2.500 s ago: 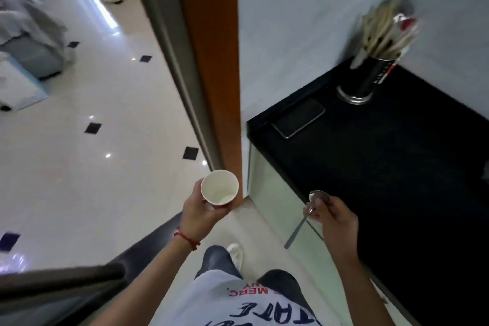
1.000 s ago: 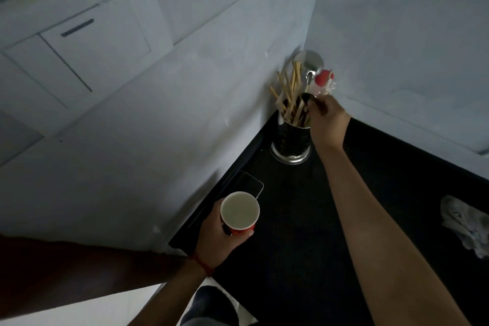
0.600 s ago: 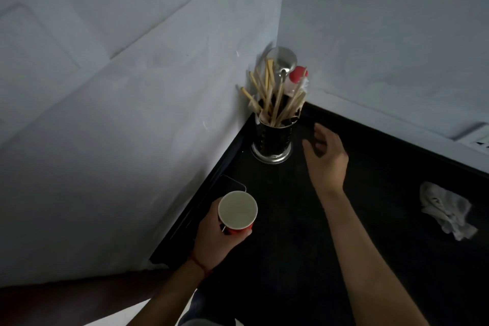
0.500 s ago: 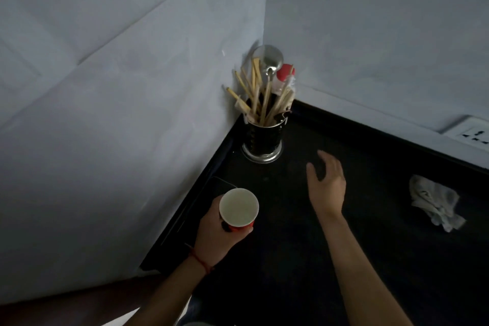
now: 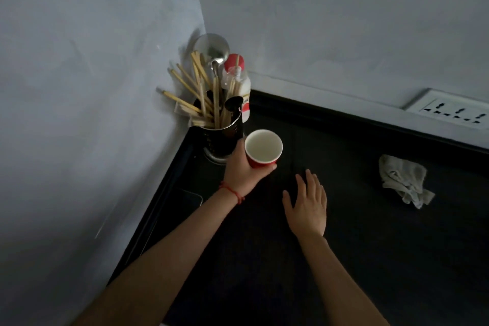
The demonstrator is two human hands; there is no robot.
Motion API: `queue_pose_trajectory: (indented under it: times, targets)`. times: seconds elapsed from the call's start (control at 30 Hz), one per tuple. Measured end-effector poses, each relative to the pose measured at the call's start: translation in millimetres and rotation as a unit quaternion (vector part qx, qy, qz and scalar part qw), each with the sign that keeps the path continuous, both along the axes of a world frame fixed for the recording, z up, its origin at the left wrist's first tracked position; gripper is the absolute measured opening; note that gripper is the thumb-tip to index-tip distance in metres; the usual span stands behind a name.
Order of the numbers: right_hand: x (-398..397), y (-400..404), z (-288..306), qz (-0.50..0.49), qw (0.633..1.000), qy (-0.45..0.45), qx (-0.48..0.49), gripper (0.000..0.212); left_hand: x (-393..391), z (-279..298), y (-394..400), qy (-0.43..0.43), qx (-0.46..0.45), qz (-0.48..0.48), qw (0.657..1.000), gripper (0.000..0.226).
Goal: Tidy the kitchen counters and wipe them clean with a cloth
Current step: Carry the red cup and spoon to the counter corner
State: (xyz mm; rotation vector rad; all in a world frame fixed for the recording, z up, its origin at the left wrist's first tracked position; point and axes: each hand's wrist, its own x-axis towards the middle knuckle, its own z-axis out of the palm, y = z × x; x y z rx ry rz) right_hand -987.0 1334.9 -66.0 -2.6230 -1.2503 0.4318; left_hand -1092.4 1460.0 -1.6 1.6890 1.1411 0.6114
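My left hand (image 5: 242, 171) grips a red paper cup (image 5: 263, 149) with a white empty inside, held upright just right of the metal utensil holder (image 5: 223, 137) in the counter's corner. The holder carries chopsticks, a ladle and a dark spoon. My right hand (image 5: 307, 206) hovers flat and open over the black counter (image 5: 330, 259), holding nothing. A crumpled grey-white cloth (image 5: 403, 182) lies on the counter to the right, well apart from both hands.
A white bottle with a red cap (image 5: 238, 82) stands behind the holder against the wall. A dark phone (image 5: 185, 201) lies flat by the counter's left edge, under my left forearm. A wall socket panel (image 5: 455, 110) sits above the counter's back edge at right.
My right hand put the spoon into the utensil holder, let go and drew back over the counter. My left hand carried the cup forward to beside the holder.
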Motion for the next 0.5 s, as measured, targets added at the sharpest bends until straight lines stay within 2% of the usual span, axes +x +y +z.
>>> queue_pose_trajectory:
  times: [0.17, 0.3, 0.5]
  targets:
    - [1.1, -0.3, -3.7, -0.001, 0.999, -0.019, 0.028, 0.056, 48.2, -10.6, 38.1, -0.004, -0.008, 0.046, 0.999, 0.078]
    - [2.3, -1.1, -8.7, 0.003, 0.999, -0.034, 0.031, 0.054, 72.4, -19.6, 52.6, 0.005, -0.005, 0.064, 0.998, 0.067]
    - [2.3, -1.6, -12.4, 0.001, 0.998, -0.046, 0.030, 0.054, 82.5, -36.2, 64.8, 0.002, -0.006, 0.090, 0.996, 0.069]
